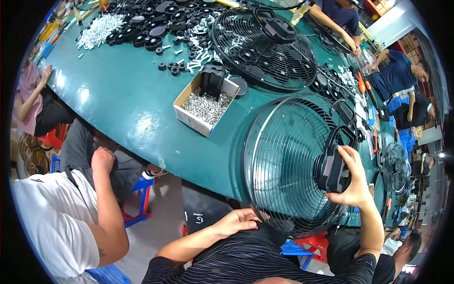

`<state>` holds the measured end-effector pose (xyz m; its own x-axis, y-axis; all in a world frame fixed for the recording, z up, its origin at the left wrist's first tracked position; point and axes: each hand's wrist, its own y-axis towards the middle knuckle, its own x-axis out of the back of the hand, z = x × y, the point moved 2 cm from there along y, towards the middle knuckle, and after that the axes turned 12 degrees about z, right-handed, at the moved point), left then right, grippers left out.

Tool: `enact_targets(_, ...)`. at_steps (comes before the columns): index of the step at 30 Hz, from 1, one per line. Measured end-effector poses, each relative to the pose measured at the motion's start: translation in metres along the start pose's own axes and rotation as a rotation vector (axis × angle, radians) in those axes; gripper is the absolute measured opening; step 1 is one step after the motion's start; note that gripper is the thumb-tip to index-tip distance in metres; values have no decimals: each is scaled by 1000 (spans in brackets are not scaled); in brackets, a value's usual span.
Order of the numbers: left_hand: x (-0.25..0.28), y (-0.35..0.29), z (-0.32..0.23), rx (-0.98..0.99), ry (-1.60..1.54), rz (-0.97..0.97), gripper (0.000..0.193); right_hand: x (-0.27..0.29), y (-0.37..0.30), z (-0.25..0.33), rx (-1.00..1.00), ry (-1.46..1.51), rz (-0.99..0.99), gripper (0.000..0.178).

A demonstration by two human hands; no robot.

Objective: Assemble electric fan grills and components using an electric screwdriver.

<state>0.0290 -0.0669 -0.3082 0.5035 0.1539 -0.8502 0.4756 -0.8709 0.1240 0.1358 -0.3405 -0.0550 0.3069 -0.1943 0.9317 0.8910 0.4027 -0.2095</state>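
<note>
A round black wire fan guard (283,161) stands tilted at the table's near edge, its rim toward the left. At its right side sits a black motor housing (334,168) with a loop-shaped handle. My right hand (354,182) grips this housing, thumb below and fingers above. Low on the guard's rim, my left hand (239,222) has its fingers curled around the edge, with a fingertip partly hidden behind the wires. Beyond the guard is an open cardboard box (196,121) of small metal screws, with a black plastic part (213,79) standing in it.
Another black fan guard with a motor housing (265,52) lies farther back. Piles of white screws (100,31) and black round knobs (153,42) cover the far table. A person in a white shirt (56,227) sits to my left; other people work at the right.
</note>
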Motion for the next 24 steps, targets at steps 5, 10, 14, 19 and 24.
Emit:
enact_targets(5,5,16,-10,0,-47,157,40,-6,23,-6,16,-15,103,105)
enact_targets(10,6,20,-11,64,-59,127,38,-7,37,-16,31,0,179,105)
enact_targets(14,4,25,2,-28,-35,156,39,-4,40,-25,12,15,167,105)
enact_targets(19,-4,26,3,-43,11,117,34,-4,44,-30,16,27,167,105)
enact_targets(24,-6,29,-6,10,35,51,23,-4,43,-30,24,26,164,105)
